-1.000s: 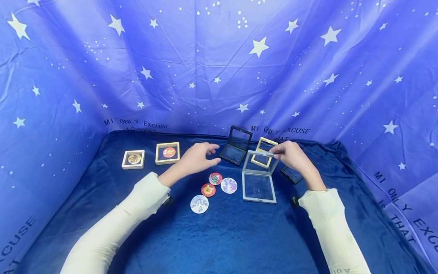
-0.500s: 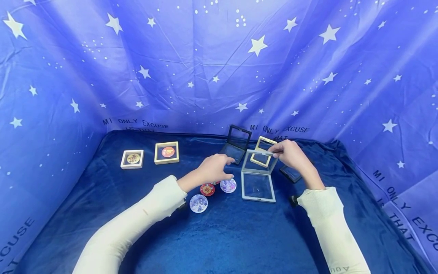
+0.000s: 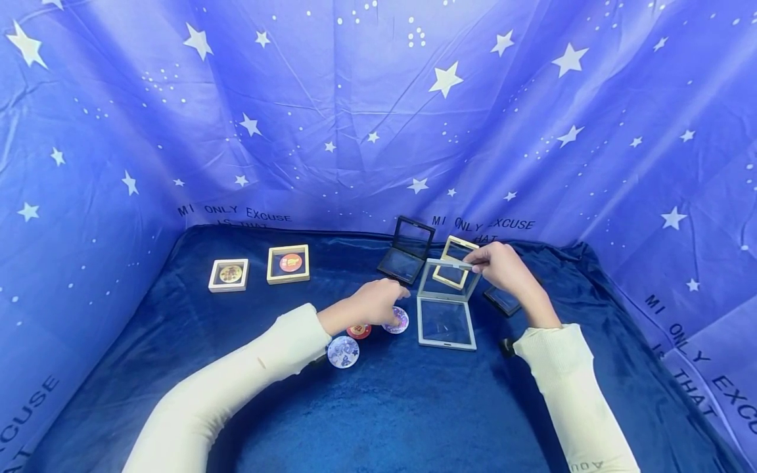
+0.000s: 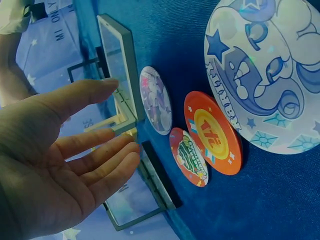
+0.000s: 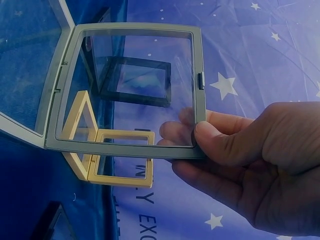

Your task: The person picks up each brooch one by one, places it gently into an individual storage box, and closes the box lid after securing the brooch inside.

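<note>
My right hand (image 3: 503,268) pinches the upper corner of the raised lid of a grey display frame (image 3: 446,323), thumb on one face and fingers behind. The frame stands hinged open, its lower half flat on the blue cloth. My left hand (image 3: 372,303) is over the round badges, fingers loosely extended, its thumb overlapping the purple-and-white badge (image 3: 405,320) in the head view. Nothing is gripped in it in the left wrist view. Beside that badge lie a red badge (image 3: 358,331), a larger white-and-blue badge (image 3: 344,353) and a Christmas-tree badge (image 4: 190,157), hidden under the hand from above.
Behind the grey frame stand an open black frame (image 3: 402,266) and an open yellow frame (image 3: 439,278). Another black frame (image 3: 500,299) lies under the right forearm. At left are a cream frame (image 3: 228,288) and a yellow-rimmed frame (image 3: 288,280), each containing a badge. Starry fabric (image 3: 331,79) hangs behind.
My left hand has moved right and toward me, from beside the black frame to over the purple-and-white badge. The right hand keeps its hold on the lid.
</note>
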`<action>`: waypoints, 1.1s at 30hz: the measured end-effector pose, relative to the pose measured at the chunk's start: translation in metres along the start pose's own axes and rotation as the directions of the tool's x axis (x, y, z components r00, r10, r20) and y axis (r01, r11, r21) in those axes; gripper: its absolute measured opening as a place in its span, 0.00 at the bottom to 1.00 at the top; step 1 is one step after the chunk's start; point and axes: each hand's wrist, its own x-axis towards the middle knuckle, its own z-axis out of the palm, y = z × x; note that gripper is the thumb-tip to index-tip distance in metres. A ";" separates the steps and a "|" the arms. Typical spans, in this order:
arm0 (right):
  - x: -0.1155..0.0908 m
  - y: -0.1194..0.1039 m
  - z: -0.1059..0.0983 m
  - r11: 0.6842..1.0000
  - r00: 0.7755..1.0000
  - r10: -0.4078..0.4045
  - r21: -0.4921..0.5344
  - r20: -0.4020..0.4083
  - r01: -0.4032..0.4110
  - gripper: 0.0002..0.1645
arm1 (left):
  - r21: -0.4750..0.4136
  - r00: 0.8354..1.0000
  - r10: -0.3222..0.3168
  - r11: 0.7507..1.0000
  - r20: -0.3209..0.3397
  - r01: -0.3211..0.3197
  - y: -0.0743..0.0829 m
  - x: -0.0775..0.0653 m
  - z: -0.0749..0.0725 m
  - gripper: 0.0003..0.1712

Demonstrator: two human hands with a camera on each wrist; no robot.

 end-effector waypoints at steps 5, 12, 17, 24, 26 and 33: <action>-0.001 -0.001 -0.001 1.000 1.000 -0.006 0.001 -0.005 0.006 0.14 | 0.036 0.999 -0.014 0.999 0.032 0.013 0.001 0.002 0.004 0.35; -0.002 -0.001 0.000 1.000 1.000 -0.007 0.003 -0.010 0.007 0.14 | 0.099 0.998 -0.002 0.995 0.061 -0.005 0.000 0.003 0.008 0.36; -0.001 0.000 0.002 1.000 1.000 -0.007 0.002 -0.025 0.007 0.14 | 0.131 0.998 0.013 0.991 0.058 -0.021 0.000 0.001 0.011 0.37; -0.004 -0.002 0.005 1.000 0.999 -0.007 0.004 -0.051 0.007 0.13 | 0.154 0.998 0.042 0.987 0.038 -0.047 -0.001 0.000 0.015 0.36; -0.005 -0.004 0.006 1.000 0.999 -0.008 0.004 -0.050 0.009 0.13 | 0.158 0.999 0.045 0.986 0.026 -0.048 -0.001 0.001 0.016 0.35; -0.007 -0.007 0.008 1.000 0.999 -0.004 0.008 -0.052 0.005 0.14 | 0.175 0.999 0.041 0.984 0.014 -0.043 0.000 0.002 0.016 0.35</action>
